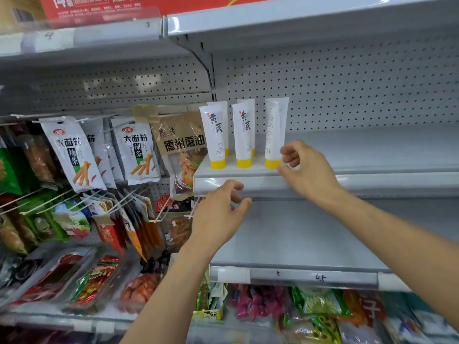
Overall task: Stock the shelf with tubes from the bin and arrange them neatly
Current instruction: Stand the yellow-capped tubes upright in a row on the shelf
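Observation:
Several white tubes with yellow caps stand cap-down at the left end of a grey shelf (372,150). They form front-and-back pairs: a left tube (214,137), a middle tube (243,137) and a right tube (272,135), each with another behind it. My right hand (304,167) hovers just right of the right tube's cap, fingers loosely curled, holding nothing. My left hand (223,209) hangs below the shelf's front edge, fingers relaxed and empty. The bin is out of view.
Snack packets (74,155) hang on pegs to the left of the shelf, with a brown sachet (183,152) close to the left tube. Another grey shelf (298,239) lies below. Packaged foods (298,309) fill the lowest level. A red carton (124,6) sits on top.

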Demonstrator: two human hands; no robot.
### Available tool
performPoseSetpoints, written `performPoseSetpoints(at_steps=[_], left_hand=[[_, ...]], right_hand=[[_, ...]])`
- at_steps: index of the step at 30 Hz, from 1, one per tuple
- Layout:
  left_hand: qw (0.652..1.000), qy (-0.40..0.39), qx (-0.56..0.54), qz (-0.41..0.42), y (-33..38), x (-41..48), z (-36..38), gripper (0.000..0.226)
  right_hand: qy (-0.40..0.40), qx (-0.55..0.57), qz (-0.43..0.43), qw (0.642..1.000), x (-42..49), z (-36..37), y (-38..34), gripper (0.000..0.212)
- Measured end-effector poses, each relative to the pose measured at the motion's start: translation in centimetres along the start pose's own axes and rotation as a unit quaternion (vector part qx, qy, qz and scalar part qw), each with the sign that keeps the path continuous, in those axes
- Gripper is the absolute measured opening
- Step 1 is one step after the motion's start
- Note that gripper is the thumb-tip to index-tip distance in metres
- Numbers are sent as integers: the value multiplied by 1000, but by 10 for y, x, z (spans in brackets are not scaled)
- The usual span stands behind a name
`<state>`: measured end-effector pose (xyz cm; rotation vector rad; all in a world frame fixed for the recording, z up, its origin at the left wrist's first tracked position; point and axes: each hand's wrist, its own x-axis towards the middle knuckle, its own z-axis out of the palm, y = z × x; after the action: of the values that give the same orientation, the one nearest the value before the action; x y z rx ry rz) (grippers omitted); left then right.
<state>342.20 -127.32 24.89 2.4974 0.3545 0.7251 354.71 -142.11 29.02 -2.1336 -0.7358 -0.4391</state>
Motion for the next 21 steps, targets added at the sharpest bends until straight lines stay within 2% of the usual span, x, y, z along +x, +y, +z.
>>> performPoseSetpoints(at_steps=[5,10,14,16,21], left_hand=[[999,-32,-14,-11,-21,-31,18,29],[993,-89,-18,-72,-68,-72,44,28],[978,-149,-30,-145,-123,-116,77,30],[958,-207,-25,-196,-156,-140,95,31],[884,-303,-37,-355,-237,-202,159,30]], right_hand=[[-47,-16,-57,997,-66,30,-2,22],[-165,-78,-24,983,-120,77,20,28],[-282,-133,-22,950,-158,122,48,27],[-349,-150,-16,925,-178,153,66,22],[-488,-124,85,860,-236,236,125,19]])
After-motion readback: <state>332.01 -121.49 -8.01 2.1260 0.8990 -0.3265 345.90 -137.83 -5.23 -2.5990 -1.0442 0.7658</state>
